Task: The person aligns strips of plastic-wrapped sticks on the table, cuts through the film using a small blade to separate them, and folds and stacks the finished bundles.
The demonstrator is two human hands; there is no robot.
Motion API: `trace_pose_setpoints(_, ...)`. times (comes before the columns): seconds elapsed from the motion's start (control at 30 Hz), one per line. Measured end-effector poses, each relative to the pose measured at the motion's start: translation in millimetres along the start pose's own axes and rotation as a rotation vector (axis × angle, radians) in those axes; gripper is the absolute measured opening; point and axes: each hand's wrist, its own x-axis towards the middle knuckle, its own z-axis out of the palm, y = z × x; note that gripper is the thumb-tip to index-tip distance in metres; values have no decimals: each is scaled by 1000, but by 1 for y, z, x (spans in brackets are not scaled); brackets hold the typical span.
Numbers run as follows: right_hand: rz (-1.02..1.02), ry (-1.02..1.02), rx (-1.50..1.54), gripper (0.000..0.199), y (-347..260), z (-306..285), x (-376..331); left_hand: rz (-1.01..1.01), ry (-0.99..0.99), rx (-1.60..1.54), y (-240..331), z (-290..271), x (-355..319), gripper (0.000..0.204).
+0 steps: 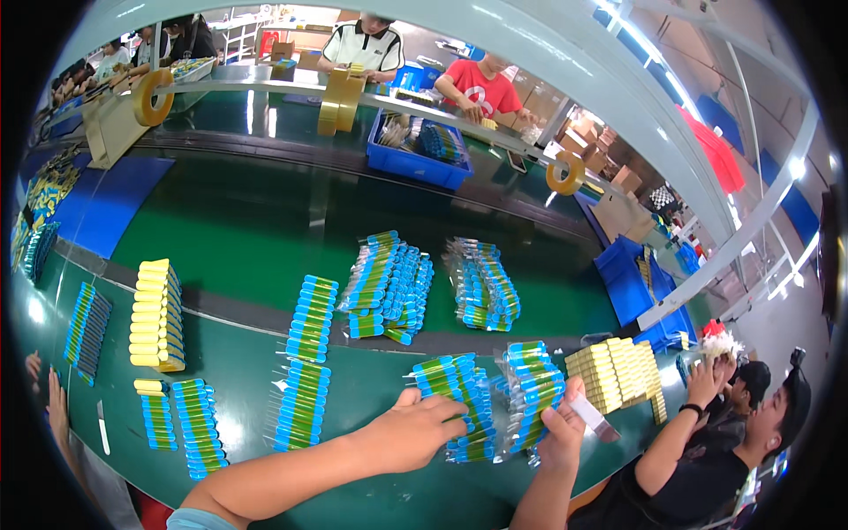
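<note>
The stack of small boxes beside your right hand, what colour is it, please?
Yellow; the stack of small boxes shows best in the head view.

One wide fisheye camera on my head looks steeply down over my forearms onto the green counter (380, 389) close below, facing the conveyor belt (265, 230) and workers beyond.

The left hand (413, 431) rests flat on a clear packet of blue and green tubes (459, 402) lying on the green table (371, 495). Just beside it, the right hand (560, 433) grips a second such packet (533, 389) and a small white strip (594, 417). A stack of yellow boxes (614, 373) lies near the right hand, with more tube packets (389, 283) farther back.
</note>
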Motion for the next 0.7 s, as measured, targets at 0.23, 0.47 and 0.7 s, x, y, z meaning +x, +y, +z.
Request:
trace_pose_setpoints(0.23,117,-163,-163,48,20,4,-12,-171,78,-1510,-1,-22,10,38)
trace_pose_setpoints(0.47,195,-325,-503,42,28,22,6,-558,629,-1259,-28,-56,6,26)
trace_pose_setpoints(0.7,-45,-313,-319,45,36,40,27,-482,464,-1395,-35,-40,3,40)
